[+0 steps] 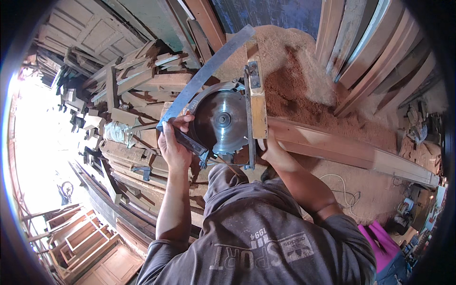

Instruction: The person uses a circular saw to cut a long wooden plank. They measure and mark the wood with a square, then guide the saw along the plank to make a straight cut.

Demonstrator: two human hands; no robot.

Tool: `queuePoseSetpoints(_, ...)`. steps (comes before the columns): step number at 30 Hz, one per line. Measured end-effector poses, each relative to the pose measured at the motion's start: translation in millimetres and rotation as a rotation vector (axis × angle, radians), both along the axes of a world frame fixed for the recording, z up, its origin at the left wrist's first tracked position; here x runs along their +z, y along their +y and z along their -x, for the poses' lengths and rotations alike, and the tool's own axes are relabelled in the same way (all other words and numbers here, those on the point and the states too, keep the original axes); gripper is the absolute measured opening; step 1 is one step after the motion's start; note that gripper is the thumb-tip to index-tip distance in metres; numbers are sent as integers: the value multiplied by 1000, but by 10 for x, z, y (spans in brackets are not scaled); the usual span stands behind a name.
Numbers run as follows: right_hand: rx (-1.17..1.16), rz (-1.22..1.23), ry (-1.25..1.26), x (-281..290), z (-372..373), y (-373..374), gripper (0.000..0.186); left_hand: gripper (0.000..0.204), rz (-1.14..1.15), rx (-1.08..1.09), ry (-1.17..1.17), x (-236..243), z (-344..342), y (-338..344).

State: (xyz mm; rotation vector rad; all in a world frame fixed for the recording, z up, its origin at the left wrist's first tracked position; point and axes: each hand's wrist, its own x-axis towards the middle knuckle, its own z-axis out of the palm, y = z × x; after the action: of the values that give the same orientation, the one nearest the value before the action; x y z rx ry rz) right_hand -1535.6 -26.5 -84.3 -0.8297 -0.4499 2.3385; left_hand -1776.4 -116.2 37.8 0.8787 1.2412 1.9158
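Note:
A circular saw (201, 110) is held up in front of me with its round toothed blade (232, 107) facing up into view. Along the right side of the saw runs its base plate, with a yellowish wooden strip (258, 107) against it. My left hand (175, 145) is closed around the dark stock of a metal try square (209, 72). The square's long blade slants up and right past the saw's left side. My right hand (271, 147) grips the saw at the lower end of the wooden strip; its fingers are partly hidden underneath.
Stacked timber offcuts (137, 80) lie to the left. A long wooden beam (332, 142) extends right, beside a sawdust heap (304, 71). Tall planks (375, 42) lean at the far right. A pale cable (349, 190) curls on the floor. Wooden frames (85, 232) stand at lower left.

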Motion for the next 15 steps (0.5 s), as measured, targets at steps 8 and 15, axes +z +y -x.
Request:
queuePoseSetpoints(8, -588, -776, -545, 969, -282, 48, 46, 53, -60, 1, -1, 27, -63, -50)
queuePoseSetpoints(15, -276, -839, -169, 2299, 223, -305, 35, 64, -113, -240, -1, 408, -572, -187)
